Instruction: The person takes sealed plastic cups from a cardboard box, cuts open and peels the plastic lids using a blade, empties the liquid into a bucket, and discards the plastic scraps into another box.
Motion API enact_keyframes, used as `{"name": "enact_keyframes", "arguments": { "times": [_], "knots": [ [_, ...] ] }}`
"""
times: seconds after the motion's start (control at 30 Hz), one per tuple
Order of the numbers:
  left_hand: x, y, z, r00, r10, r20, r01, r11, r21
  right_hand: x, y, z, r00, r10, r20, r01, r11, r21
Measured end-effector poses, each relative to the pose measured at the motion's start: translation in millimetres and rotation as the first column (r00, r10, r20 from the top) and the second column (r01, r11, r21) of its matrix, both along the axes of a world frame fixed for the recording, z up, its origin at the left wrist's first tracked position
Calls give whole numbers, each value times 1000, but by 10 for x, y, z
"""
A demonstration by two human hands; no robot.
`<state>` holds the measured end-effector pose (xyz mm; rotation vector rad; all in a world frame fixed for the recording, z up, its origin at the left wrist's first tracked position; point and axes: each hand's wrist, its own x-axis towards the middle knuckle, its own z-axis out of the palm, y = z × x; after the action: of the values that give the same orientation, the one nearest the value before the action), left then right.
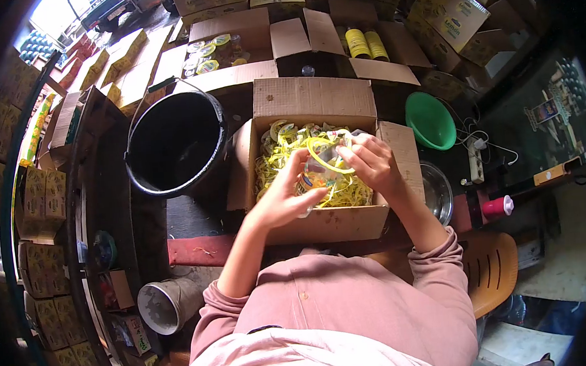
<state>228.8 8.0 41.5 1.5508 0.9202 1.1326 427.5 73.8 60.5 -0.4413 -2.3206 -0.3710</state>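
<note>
An open cardboard box (323, 233) in front of me holds a heap of yellow and clear plastic strips (284, 140). Over this heap my left hand (282, 196) is curled round a clear plastic cup (318, 179), with thumb and fingers on its sides. My right hand (375, 163) is closed in a pinch on a yellow-edged plastic strip (317, 143), which loops across the top of the cup. The fingertips hide part of the strip, so I cannot tell how much of it is still joined to the cup.
Left of the box stands a black bucket (147, 186); a green basin (431, 122) and a metal bowl (437, 191) are to the right. Behind are cartons with lidded cups (208, 54) and yellow rolls (358, 43). A power strip (475, 162) and grey pail (163, 308) flank me.
</note>
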Motion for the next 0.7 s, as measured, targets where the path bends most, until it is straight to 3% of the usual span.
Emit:
{"name": "enact_keyframes", "arguments": {
  "times": [0.03,0.2,0.33,0.53,0.63,0.7],
  "knots": [
    [84,-26,15,980,140,-144,-116,979,168,-12,2,-29,1000,5,9,-5,1000,-4],
    [194,-38,-44,912,285,-295,-287,957,38,-12,-34,-46,998,-8,58,8,1000,-8],
    [179,-21,-56,988,151,-25,-149,986,71,11,-18,-84,997,30,-76,-36,997,-67],
    [137,-22,-42,993,106,-52,-102,992,74,29,-33,-127,992,31,-118,-40,997,-68],
    [105,-43,-21,994,-100,46,104,990,-95,-3,-24,-124,986,74,-152,-78,997,-20],
    [116,-18,-54,984,-166,60,168,985,-38,-18,-14,-121,981,99,-169,-103,995,-14]
  ]
}}
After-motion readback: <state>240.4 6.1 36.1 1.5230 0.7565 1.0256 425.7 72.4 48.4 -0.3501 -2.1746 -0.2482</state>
